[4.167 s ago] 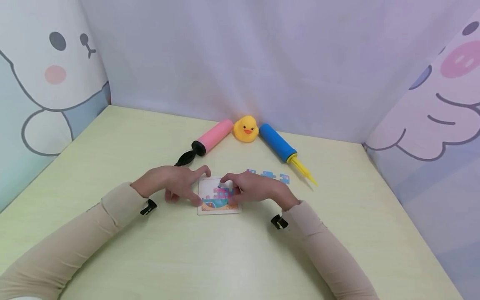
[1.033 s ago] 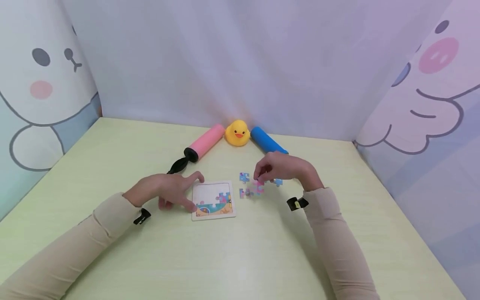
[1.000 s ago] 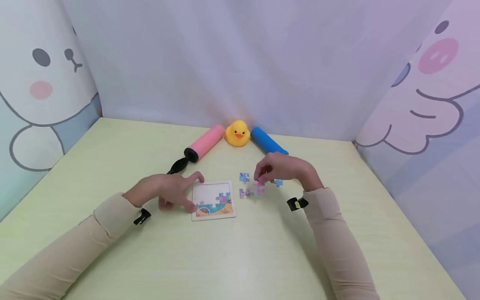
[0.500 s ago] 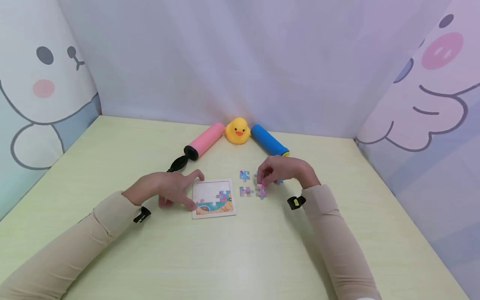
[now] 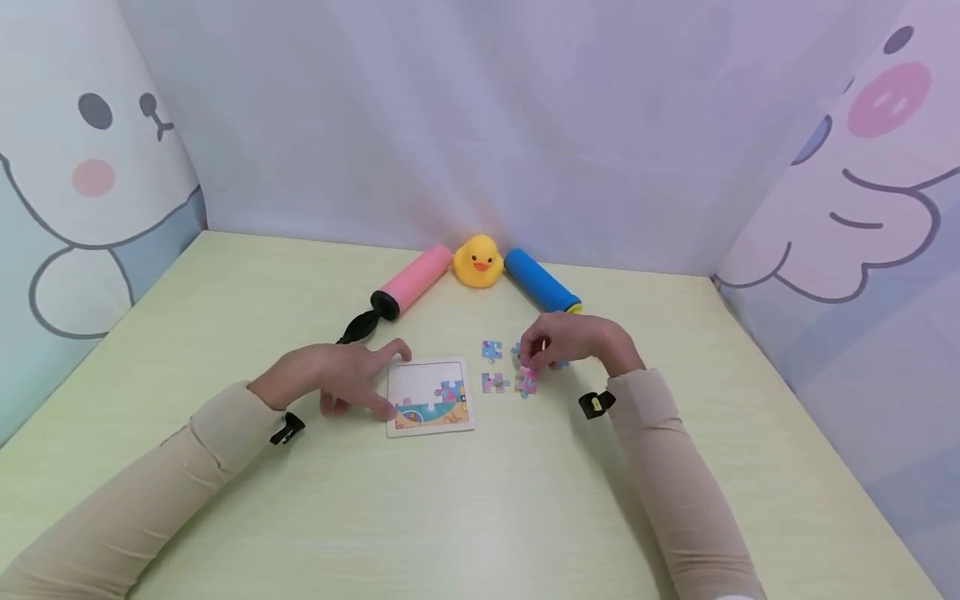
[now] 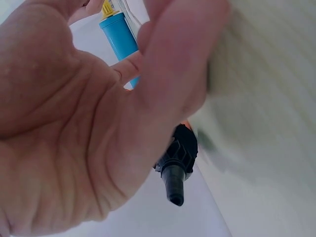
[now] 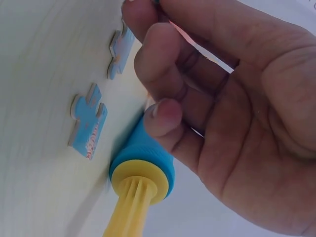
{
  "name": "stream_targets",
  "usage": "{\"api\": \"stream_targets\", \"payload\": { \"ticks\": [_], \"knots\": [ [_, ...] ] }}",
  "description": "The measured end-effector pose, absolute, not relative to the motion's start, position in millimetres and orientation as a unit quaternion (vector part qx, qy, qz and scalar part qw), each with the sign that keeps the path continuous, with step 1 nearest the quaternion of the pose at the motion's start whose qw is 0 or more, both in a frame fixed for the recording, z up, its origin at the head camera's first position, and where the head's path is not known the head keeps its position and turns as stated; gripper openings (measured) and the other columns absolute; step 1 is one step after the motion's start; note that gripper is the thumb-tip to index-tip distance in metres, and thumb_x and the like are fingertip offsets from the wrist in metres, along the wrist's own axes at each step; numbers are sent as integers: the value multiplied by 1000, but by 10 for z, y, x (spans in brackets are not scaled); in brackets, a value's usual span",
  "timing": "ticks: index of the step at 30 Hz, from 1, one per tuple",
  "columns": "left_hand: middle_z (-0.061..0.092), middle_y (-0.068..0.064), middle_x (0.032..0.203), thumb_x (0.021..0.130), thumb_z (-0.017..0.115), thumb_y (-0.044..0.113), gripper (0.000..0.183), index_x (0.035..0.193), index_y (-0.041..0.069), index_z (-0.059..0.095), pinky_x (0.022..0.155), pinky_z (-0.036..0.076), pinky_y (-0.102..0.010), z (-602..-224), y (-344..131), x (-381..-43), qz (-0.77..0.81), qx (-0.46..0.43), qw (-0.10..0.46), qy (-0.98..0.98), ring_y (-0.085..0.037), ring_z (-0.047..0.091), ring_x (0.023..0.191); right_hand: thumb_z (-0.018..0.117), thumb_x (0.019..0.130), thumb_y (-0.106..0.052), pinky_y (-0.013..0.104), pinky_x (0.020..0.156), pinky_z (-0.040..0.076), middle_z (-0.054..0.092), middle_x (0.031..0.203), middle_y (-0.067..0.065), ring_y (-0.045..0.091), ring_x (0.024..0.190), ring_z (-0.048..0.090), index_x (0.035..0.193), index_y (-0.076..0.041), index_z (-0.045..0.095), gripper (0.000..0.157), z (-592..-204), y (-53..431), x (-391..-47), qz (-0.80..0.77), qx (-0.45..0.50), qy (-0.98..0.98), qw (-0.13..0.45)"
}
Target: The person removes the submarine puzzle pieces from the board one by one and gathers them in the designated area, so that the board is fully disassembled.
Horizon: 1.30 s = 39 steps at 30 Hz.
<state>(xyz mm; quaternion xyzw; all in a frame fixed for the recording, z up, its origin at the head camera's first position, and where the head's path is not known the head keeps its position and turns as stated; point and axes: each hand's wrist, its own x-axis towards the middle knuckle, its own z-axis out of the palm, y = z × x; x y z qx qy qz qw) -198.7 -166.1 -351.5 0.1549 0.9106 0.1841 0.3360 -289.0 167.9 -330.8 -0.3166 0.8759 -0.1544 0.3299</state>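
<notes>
A white puzzle board (image 5: 431, 433) lies on the table with teal, orange and pink pieces filling its lower part and right side. My left hand (image 5: 348, 379) spreads over its left edge, thumb at the lower left and index finger at the upper left corner. To the right of the board, my right hand (image 5: 566, 340) pinches a pink puzzle piece (image 5: 527, 383) at table level. Beside it lie a pink-and-blue piece (image 5: 494, 382) and a blue piece (image 5: 491, 350). Further blue pieces are partly hidden by the right hand; one blue piece (image 7: 89, 123) shows fully in the right wrist view.
Along the back stand a yellow rubber duck (image 5: 477, 262), a pink balloon pump (image 5: 417, 277) with a black nozzle (image 5: 360, 326), and a blue balloon pump (image 5: 542, 281) whose yellow nozzle (image 7: 131, 207) passes behind the right hand. A pale curtain (image 5: 480, 125) hangs behind.
The right hand has moved from the board to the loose pieces at its right, and pink pieces seen in the board earlier are gone from it. Lately it has shifted slightly; the left hand stays.
</notes>
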Motion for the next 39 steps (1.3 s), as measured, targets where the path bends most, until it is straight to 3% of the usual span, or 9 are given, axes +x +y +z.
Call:
{"api": "stream_targets", "payload": {
  "ticks": [14, 25, 39],
  "knots": [
    [55, -12, 76, 85, 79, 42, 79, 143, 31, 26, 44, 49, -28, -3501, -1658, -2006, 185, 156, 337, 910, -18, 52, 49, 70, 95, -16, 29, 69, 50, 65, 88, 0, 19, 74, 57, 98, -17, 75, 6, -3305, 1673, -2887, -168, -317, 880, 310],
    [55, -12, 79, 84, 80, 44, 80, 143, 31, 27, 46, 51, -31, -3507, -1656, -1996, 188, 151, 337, 910, -19, 54, 51, 64, 97, -12, 42, 77, 54, 64, 94, 4, 20, 73, 60, 115, -12, 67, 18, -3321, 1686, -2882, -175, -289, 888, 313],
    [55, -11, 76, 87, 78, 43, 79, 145, 33, 25, 48, 51, -31, -3489, -1670, -2026, 177, 158, 342, 909, -19, 54, 50, 61, 100, -15, 34, 70, 52, 64, 85, 6, 26, 74, 62, 115, -9, 65, 16, -3266, 1413, -2718, -180, -353, 877, 272]
  ]
}}
